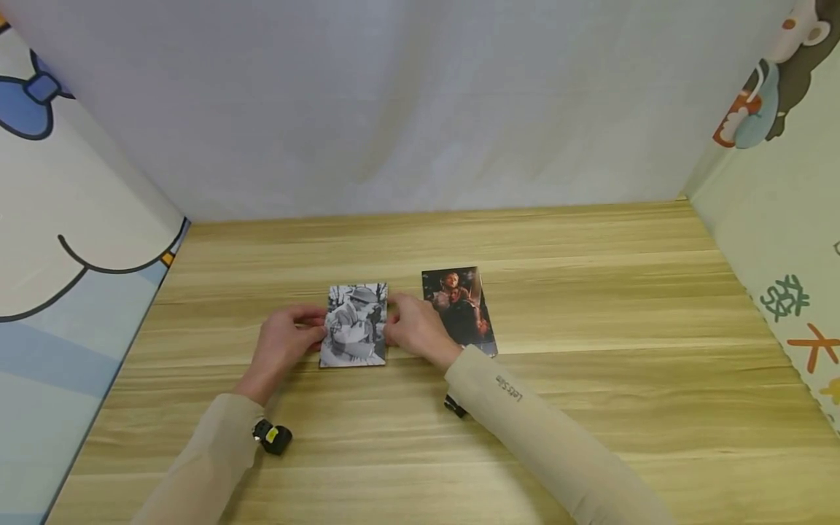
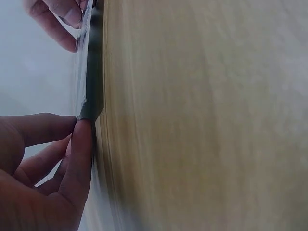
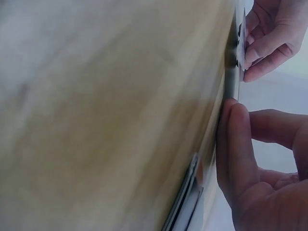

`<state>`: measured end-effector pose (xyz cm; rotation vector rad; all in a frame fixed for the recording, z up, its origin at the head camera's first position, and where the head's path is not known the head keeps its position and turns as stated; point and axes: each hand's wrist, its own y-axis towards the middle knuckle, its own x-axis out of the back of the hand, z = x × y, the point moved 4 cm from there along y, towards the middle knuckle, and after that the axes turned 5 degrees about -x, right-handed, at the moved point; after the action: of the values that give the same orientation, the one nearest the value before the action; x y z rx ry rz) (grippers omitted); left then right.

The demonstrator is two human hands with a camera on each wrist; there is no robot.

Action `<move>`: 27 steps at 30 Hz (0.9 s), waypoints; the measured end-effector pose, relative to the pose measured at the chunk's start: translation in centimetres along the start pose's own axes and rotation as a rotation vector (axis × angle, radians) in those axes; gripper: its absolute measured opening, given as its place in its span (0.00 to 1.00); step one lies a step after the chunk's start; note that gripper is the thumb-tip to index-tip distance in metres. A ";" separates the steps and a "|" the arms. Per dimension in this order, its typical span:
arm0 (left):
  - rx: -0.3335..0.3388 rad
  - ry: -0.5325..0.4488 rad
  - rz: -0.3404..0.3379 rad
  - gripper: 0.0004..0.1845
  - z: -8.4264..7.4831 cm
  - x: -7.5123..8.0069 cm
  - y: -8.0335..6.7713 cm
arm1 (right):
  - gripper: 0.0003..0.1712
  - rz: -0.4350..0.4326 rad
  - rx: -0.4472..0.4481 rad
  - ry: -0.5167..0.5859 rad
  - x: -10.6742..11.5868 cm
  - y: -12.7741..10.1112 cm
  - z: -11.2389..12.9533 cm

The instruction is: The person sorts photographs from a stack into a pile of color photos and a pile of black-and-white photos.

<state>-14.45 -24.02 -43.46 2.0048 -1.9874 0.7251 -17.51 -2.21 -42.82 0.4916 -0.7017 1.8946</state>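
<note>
A black-and-white photo (image 1: 354,326) lies flat on the wooden table (image 1: 590,306), in the middle. My left hand (image 1: 313,332) pinches its left edge and my right hand (image 1: 392,328) pinches its right edge. In the left wrist view the left hand (image 2: 79,126) meets the photo's thin edge (image 2: 90,77) with thumb and forefinger, and the other hand's fingers (image 2: 60,19) show at the top. The right wrist view has the right hand (image 3: 230,108) against the same photo (image 3: 232,72). A colour photo (image 1: 461,305) lies just right of my right hand, partly under the wrist.
A plain white backdrop (image 1: 407,109) closes the far side. Cartoon-printed panels stand at the left (image 1: 72,277) and right (image 1: 781,240). The colour photo's edge (image 3: 185,204) shows low in the right wrist view. Bare wood stretches to the right and front.
</note>
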 end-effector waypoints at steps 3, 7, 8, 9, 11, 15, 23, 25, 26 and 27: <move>-0.003 0.026 0.004 0.20 0.1 -0.1 0.1 | 0.36 0.004 -0.003 0.000 0.0 0.0 0.0; -0.012 0.050 0.006 0.19 0.2 -0.2 0.2 | 0.36 0.001 0.005 -0.013 0.0 0.0 0.1; -0.015 0.057 0.005 0.19 0.2 -0.2 0.3 | 0.36 0.000 0.007 -0.018 0.0 0.1 0.1; -0.017 0.059 0.005 0.19 0.2 -0.2 0.3 | 0.36 0.000 0.007 -0.020 0.0 0.1 0.1; -0.019 0.064 0.005 0.19 0.3 -0.2 0.4 | 0.36 0.000 0.008 -0.022 0.0 0.1 0.1; -0.014 0.073 0.011 0.19 0.2 -0.2 0.3 | 0.36 0.003 0.008 -0.022 0.1 0.0 0.1; -0.063 0.234 -0.003 0.23 -0.5 0.5 -0.6 | 0.33 -0.018 0.010 -0.015 1.0 -0.9 -0.1; -0.075 0.216 -0.014 0.25 -0.6 0.5 -1.0 | 0.32 -0.022 0.012 0.000 1.3 -1.3 -0.1; -0.082 0.202 -0.021 0.25 -0.7 0.5 -1.1 | 0.31 -0.023 0.017 0.009 1.4 -1.5 -0.1; -0.089 0.187 -0.030 0.26 -0.8 0.4 -1.3 | 0.30 -0.024 0.023 0.020 1.5 -1.7 -0.1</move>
<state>-13.34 -23.94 -42.36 1.8397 -1.8464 0.7720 -16.61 -0.58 -41.52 0.4929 -0.6593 1.8842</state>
